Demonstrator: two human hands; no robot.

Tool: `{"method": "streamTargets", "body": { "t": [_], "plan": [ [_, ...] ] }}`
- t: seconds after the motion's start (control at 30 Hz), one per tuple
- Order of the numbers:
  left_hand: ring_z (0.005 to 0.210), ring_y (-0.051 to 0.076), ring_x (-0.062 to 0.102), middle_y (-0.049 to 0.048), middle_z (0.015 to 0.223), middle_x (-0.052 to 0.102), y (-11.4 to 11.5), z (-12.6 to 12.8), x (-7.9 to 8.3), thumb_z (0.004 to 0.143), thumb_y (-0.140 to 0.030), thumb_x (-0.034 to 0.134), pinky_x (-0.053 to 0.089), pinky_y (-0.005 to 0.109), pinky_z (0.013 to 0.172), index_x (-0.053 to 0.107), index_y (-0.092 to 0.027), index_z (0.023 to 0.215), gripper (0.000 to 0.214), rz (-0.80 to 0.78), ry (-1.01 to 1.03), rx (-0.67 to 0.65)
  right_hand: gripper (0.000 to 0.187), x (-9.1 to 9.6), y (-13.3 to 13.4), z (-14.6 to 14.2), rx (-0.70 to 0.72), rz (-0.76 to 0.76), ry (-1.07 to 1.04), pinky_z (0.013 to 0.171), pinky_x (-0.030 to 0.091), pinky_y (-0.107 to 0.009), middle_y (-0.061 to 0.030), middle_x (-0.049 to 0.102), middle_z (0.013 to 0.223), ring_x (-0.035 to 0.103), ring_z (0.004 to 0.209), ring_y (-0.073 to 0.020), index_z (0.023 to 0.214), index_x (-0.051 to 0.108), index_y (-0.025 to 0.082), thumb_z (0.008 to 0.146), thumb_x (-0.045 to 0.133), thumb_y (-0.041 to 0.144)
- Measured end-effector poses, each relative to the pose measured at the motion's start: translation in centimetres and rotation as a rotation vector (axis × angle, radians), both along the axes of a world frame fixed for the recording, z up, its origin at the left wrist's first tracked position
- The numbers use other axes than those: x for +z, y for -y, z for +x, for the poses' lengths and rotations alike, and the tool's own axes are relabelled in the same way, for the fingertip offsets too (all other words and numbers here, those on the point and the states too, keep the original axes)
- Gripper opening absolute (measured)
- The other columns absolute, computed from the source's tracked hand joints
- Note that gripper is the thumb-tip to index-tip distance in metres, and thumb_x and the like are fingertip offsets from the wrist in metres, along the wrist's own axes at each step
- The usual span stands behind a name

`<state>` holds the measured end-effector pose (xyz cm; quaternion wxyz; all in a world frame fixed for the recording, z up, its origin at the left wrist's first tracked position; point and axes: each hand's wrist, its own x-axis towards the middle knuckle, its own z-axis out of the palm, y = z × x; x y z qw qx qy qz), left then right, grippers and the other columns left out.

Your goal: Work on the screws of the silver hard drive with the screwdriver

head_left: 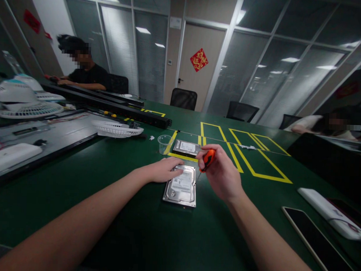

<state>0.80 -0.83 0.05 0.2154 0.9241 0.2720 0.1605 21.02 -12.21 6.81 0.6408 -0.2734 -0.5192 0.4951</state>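
Note:
A silver hard drive [183, 187] with a white label lies flat on the green table in front of me. My left hand [166, 170] grips its far left part, thumb on the label and fingers over the far edge. In my right hand [223, 172], closed, is a screwdriver [208, 160] with an orange and black handle. Its thin shaft slants down to the drive's right edge; whether the tip sits in a screw is too small to tell. Just beyond lies a second hard drive [186, 146], and beside that stands a clear plastic cup [165, 145].
Yellow tape rectangles [268, 177] mark the green table. At right lie a dark flat panel with a pale frame [316, 239] and a white power strip [331, 212]. Leftward are a white fan grille [117, 129], long black bars [130, 112] and fan parts. Two other people sit across the table.

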Motion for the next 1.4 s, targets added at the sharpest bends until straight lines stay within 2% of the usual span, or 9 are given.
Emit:
{"method": "streamTargets", "body": {
  "t": [0.1,0.33,0.5,0.63,0.73,0.97,1.17,1.33,1.4],
  "plan": [
    [0.125,0.029,0.058,0.0116,0.139,0.062,-0.04,-0.01,-0.08,0.105,-0.051,0.046,0.044,0.042,0.106,0.058,-0.023,0.136,0.044,-0.003,0.003,0.001,0.029,0.1,0.04,0.04,0.002,-0.019,0.002,0.064,0.041,-0.032,-0.0059,0.067,0.088,0.055,0.07,-0.0172,0.1,0.071,0.021,0.102,0.051,0.042],
    [0.123,0.029,0.059,0.0116,0.136,0.064,-0.1,0.05,-0.08,0.105,-0.049,0.046,0.045,0.042,0.105,0.059,-0.022,0.133,0.041,0.011,0.011,-0.021,0.01,-0.02,0.19,0.07,-0.007,-0.005,0.007,0.069,0.043,-0.031,-0.0037,0.069,0.094,0.06,0.079,-0.0175,0.093,0.061,0.024,0.098,0.062,0.032],
    [0.125,0.029,0.059,0.0121,0.137,0.063,-0.09,0.1,-0.05,0.105,-0.048,0.047,0.044,0.043,0.107,0.059,-0.022,0.133,0.041,0.014,0.003,-0.013,0.005,-0.18,0.17,0.0,0.005,-0.003,0.006,0.064,0.039,-0.03,-0.0024,0.07,0.094,0.055,0.071,-0.016,0.097,0.06,0.026,0.097,0.064,0.03],
    [0.125,0.029,0.059,0.0115,0.139,0.063,-0.14,0.05,-0.15,0.104,-0.048,0.047,0.044,0.043,0.108,0.059,-0.022,0.133,0.041,0.01,0.007,-0.008,0.022,-0.05,0.11,0.0,0.004,-0.003,-0.002,0.064,0.04,-0.033,-0.0044,0.067,0.089,0.052,0.069,-0.0177,0.105,0.068,0.024,0.1,0.055,0.041],
    [0.126,0.029,0.058,0.0112,0.139,0.062,-0.2,0.0,-0.22,0.104,-0.05,0.046,0.043,0.043,0.108,0.058,-0.023,0.134,0.043,0.001,-0.001,-0.007,0.028,0.1,0.09,0.07,-0.003,0.0,0.004,0.065,0.041,-0.033,-0.0053,0.064,0.086,0.052,0.07,-0.0184,0.096,0.07,0.022,0.101,0.051,0.042],
    [0.126,0.03,0.058,0.0123,0.139,0.063,-0.05,0.09,0.02,0.104,-0.05,0.047,0.043,0.043,0.108,0.059,-0.021,0.134,0.043,0.001,-0.002,-0.005,0.012,0.03,0.09,0.13,-0.033,-0.004,0.013,0.068,0.042,-0.031,-0.004,0.067,0.09,0.058,0.078,-0.0187,0.09,0.06,0.024,0.099,0.059,0.032],
    [0.128,0.029,0.057,0.0118,0.14,0.062,-0.06,0.03,0.01,0.104,-0.05,0.046,0.042,0.043,0.109,0.057,-0.022,0.135,0.043,0.001,-0.016,0.002,0.006,0.05,0.12,-0.02,-0.027,-0.012,0.015,0.063,0.038,-0.032,-0.0017,0.068,0.089,0.052,0.067,-0.0162,0.095,0.06,0.027,0.098,0.061,0.031],
    [0.129,0.03,0.057,0.0113,0.142,0.061,-0.24,-0.05,-0.27,0.105,-0.052,0.045,0.043,0.043,0.109,0.057,-0.023,0.137,0.045,-0.004,-0.016,0.009,0.028,0.08,0.02,0.01,-0.006,-0.005,-0.006,0.063,0.039,-0.033,-0.0048,0.066,0.085,0.05,0.066,-0.0171,0.099,0.07,0.022,0.101,0.05,0.042],
    [0.129,0.03,0.057,0.0116,0.142,0.061,-0.28,-0.07,-0.33,0.105,-0.053,0.046,0.043,0.043,0.109,0.057,-0.023,0.138,0.046,-0.009,-0.015,0.015,0.028,0.06,-0.04,0.09,-0.004,-0.009,-0.016,0.063,0.039,-0.032,-0.0047,0.065,0.082,0.051,0.067,-0.0171,0.095,0.07,0.021,0.101,0.05,0.04]
  ]
}}
